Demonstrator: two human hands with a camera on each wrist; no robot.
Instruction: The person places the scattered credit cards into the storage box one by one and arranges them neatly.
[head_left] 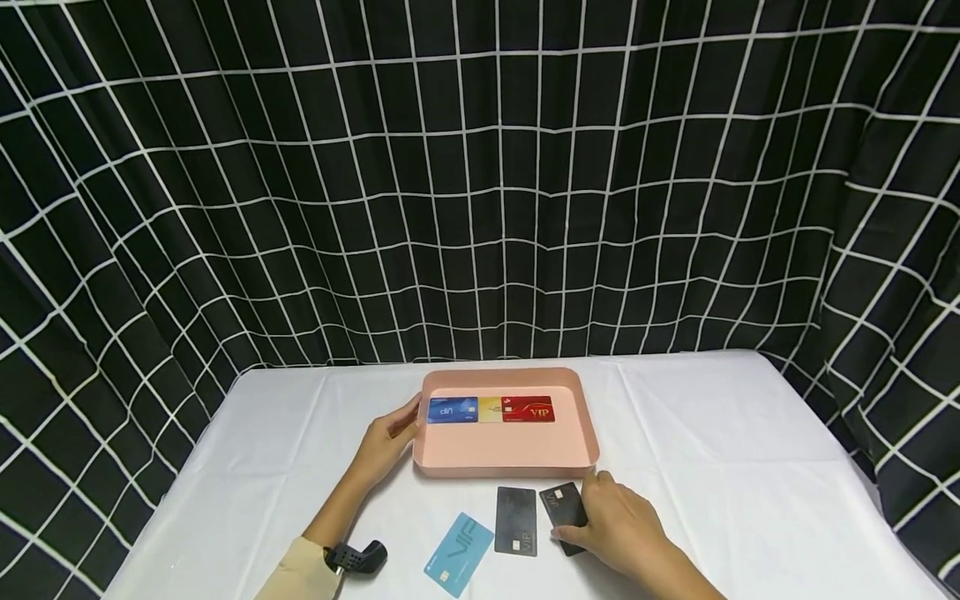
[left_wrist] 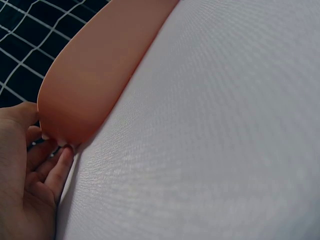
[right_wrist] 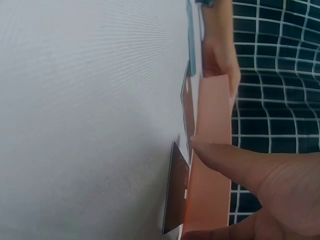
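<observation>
A pink tray lies on the white table with a blue card, a yellow card and a red card in a row inside. My left hand grips the tray's left side; in the left wrist view its fingertips press the outer wall near the base. Over a black card is my right hand, thumb and fingers spread apart across it. That card partly hides beneath the hand. Another black card lies beside it, and a light blue card further left.
A white cloth covers the table. Behind and on both sides hangs a black curtain with a white grid. A black band with a device is on the left wrist.
</observation>
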